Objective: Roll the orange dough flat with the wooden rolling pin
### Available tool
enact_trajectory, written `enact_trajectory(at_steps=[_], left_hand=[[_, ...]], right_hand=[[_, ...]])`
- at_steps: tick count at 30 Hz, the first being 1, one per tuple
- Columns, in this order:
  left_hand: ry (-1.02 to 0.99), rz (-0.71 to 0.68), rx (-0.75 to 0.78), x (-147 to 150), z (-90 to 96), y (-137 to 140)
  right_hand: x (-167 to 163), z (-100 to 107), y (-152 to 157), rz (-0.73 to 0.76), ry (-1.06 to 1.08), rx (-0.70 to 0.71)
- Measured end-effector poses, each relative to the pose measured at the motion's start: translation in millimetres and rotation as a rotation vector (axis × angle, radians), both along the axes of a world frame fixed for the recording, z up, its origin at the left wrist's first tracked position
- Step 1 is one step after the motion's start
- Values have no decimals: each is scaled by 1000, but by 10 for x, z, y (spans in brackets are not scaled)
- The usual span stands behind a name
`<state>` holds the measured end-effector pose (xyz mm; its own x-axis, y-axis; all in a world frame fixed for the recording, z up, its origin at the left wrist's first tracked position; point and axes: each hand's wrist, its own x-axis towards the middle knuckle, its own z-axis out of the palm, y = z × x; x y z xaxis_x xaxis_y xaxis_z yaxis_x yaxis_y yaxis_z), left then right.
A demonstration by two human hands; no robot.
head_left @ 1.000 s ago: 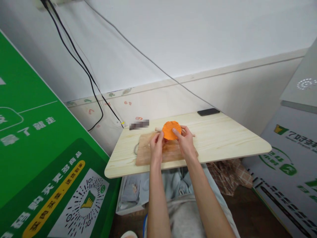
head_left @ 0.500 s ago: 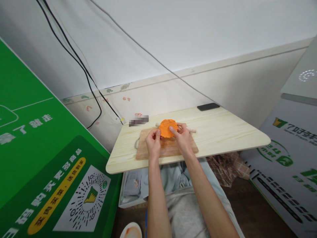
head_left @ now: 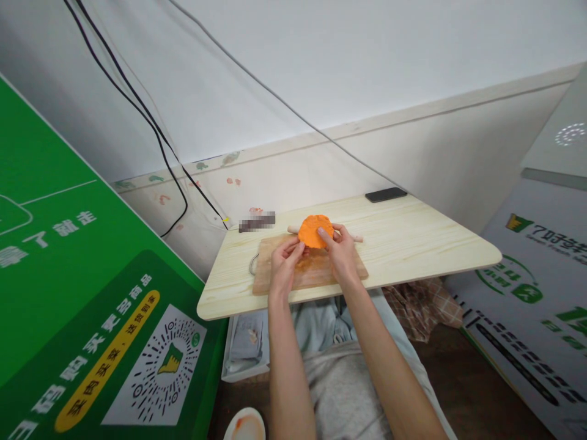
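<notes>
Since the earlier frame, the thin, round, bright orange disc of dough-like material (head_left: 315,231) has been shifting slightly away and toward the right hand (head_left: 343,252), while the left hand (head_left: 285,260) has been sliding to its lower-left rim. It is now hanging between the two hands, face tilted toward the wearer. The right hand is clasping its right side, thumb lying flat on the face and fingers passing behind; the left is pinching the rim between thumb and fingertips, though what its fingers are doing underneath is hidden.

Below both hands a rectangular brown wooden cutting board (head_left: 265,263) is resting on the pale wood-grain table (head_left: 422,244). Just beyond the hands a slim pale wooden rolling pin (head_left: 292,230) is lying crosswise, its middle being hidden by the disc and fingers.

Since the sheet looks soft, handling it well probably means keeping the right thumb flat rather than digging in, letting the fingers behind be carrying the weight, and working the left pinch around the rim in small, even touches. Pulling the hands apart would risk stretching or tearing the uneven edge.
</notes>
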<state>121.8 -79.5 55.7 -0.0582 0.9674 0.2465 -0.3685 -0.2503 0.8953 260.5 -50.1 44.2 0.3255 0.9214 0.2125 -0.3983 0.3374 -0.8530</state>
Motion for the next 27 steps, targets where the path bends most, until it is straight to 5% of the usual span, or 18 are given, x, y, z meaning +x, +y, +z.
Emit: enact_trajectory(at_steps=[27], left_hand=[[205,218,123,-13,-55,28]], right_hand=[[-48,94,-94,21,33,97]])
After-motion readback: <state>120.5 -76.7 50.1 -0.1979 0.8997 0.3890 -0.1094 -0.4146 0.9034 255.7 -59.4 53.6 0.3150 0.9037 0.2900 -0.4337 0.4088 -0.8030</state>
